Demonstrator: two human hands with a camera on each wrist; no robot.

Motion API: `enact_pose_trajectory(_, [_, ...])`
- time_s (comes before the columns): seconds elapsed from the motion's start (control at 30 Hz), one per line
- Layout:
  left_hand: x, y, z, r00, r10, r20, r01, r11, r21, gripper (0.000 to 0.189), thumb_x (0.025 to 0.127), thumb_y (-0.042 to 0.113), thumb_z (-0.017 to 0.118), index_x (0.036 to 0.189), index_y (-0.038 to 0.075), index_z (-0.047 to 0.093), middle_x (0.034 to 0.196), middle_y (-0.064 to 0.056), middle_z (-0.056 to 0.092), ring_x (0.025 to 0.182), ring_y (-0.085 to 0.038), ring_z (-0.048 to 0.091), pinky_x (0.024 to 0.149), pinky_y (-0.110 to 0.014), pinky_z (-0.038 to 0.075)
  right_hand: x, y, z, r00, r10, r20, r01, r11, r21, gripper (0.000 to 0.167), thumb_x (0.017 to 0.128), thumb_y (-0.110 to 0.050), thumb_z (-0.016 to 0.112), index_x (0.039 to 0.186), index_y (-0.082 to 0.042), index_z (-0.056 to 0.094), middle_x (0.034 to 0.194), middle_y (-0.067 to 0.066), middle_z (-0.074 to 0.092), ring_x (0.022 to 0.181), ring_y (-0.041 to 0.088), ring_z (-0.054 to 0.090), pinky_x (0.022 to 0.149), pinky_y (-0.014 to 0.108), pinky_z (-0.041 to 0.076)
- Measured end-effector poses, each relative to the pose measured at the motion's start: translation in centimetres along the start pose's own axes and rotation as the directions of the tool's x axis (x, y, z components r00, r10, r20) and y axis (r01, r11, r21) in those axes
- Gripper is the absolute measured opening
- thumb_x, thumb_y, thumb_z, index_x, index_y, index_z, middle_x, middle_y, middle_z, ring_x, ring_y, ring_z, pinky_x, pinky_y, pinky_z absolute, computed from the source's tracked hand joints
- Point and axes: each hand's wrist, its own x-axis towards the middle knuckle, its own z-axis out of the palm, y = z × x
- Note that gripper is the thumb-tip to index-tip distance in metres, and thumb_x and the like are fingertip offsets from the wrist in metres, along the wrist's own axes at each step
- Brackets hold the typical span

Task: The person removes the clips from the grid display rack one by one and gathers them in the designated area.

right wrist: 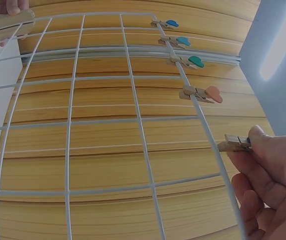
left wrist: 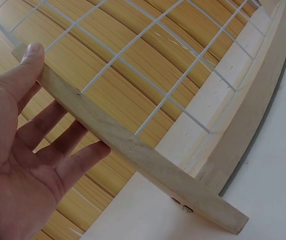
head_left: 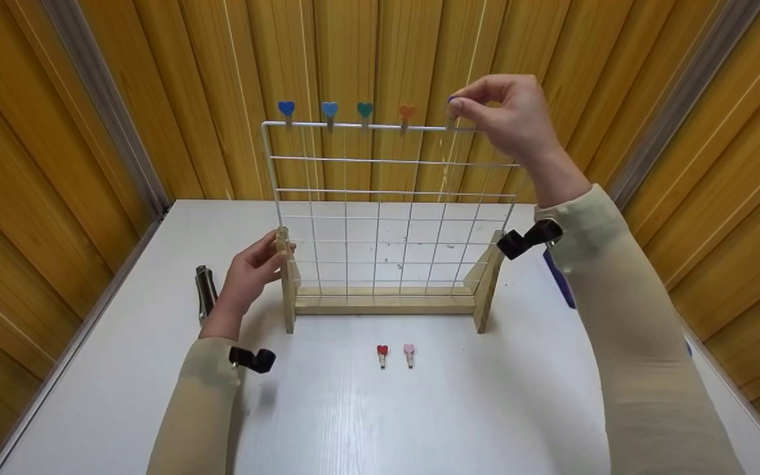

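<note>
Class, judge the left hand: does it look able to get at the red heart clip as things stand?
Probably yes, once it lets go: the left hand grips the wooden side post, but the red heart clip lies nearby on the tabletop with nothing covering it.

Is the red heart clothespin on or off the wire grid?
Off. In the head view, the red heart clothespin lies on the white table in front of the wooden stand, beside the pink heart clothespin.
</note>
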Motion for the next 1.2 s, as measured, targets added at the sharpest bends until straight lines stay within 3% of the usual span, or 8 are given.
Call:
enact_pose_trajectory(0.2, [-0.1, -0.1, 0.0, 1.0, 0.018, -0.001, -0.018, 1.0, -0.01, 0.06, 0.103, 0.027, 0.065, 0.158, 0.02, 0.042, 0.147, -0.015, 0.061, 0.123, -0.01, 0.063, 0.097, -0.028, 0.06, -0.9, -0.1, -0.3, 1.0, 0.01, 0.014, -0.01, 1.0, 0.008, 0.008, 0.092, -0.013, 0.079, 0.091, -0.006, 0.08, 0.082, -0.014, 0.076, 0.082, 0.006, 0.066, 0.075, 0.016, 0.052])
enact_pose_trajectory(0.4, [0.0, -0.1, 0.0, 1.0, 0.014, -0.003, -0.014, 1.0, -0.028, 0.06, 0.101, 0.028, 0.067, 0.157, 0.022, 0.045, 0.146, -0.013, 0.062, 0.12, -0.009, 0.064, 0.096, -0.027, 0.06, -2.2, -0.1, -0.4, 0.999, -0.013, 0.034, 0.012, 1.0, 0.014, 0.016, 0.093, -0.013, 0.078, 0.097, 0.002, 0.079, 0.078, -0.02, 0.073, 0.078, 0.006, 0.064, 0.072, 0.019, 0.049])
enact_pose_trajectory(0.57, [-0.1, -0.1, 0.0, 1.0, 0.014, 0.003, -0.014, 0.999, -0.031, 0.061, 0.102, 0.024, 0.065, 0.158, 0.018, 0.042, 0.148, -0.017, 0.059, 0.118, -0.004, 0.063, 0.097, -0.027, 0.06, -3.9, -0.1, -0.4, 0.998, -0.016, 0.059, 0.009, 0.994, 0.111, 0.016, 0.094, -0.01, 0.076, 0.099, 0.004, 0.077, 0.08, -0.014, 0.075, 0.069, 0.007, 0.065, 0.063, 0.017, 0.055])
enact_pose_trajectory(0.7, [0.1, -0.1, 0.0, 1.0, 0.016, 0.003, -0.016, 0.998, -0.055, 0.061, 0.103, 0.021, 0.065, 0.158, 0.015, 0.041, 0.148, -0.02, 0.059, 0.115, -0.001, 0.064, 0.096, -0.027, 0.06, -5.2, 0.4, -0.1, 0.997, -0.018, 0.077, 0.003, 0.981, 0.195, 0.011, 0.093, -0.002, 0.074, 0.099, 0.007, 0.076, 0.082, -0.007, 0.077, 0.07, 0.008, 0.07, 0.065, 0.018, 0.059])
enact_pose_trajectory(0.93, [0.2, -0.1, 0.1, 1.0, 0.01, -0.007, -0.01, 0.998, -0.066, 0.06, 0.102, 0.02, 0.065, 0.158, 0.015, 0.043, 0.146, -0.02, 0.06, 0.114, -0.003, 0.065, 0.094, -0.026, 0.061, -8.0, 1.6, 0.9, 0.996, 0.015, 0.087, -0.036, 0.97, 0.24, 0.015, 0.092, 0.003, 0.072, 0.107, 0.005, 0.072, 0.088, 0.0, 0.076, 0.074, 0.012, 0.072, 0.071, 0.023, 0.063])
enact_pose_trajectory(1.2, [0.1, 0.0, 0.1, 1.0, -0.001, -0.002, 0.001, 0.998, -0.056, 0.06, 0.102, 0.022, 0.065, 0.158, 0.017, 0.042, 0.147, -0.019, 0.059, 0.12, -0.01, 0.064, 0.096, -0.027, 0.061, -11.3, 3.1, 1.9, 0.982, 0.074, 0.177, -0.107, 0.976, 0.188, 0.016, 0.093, 0.003, 0.072, 0.109, 0.006, 0.071, 0.091, -0.005, 0.075, 0.079, 0.011, 0.073, 0.075, 0.021, 0.062])
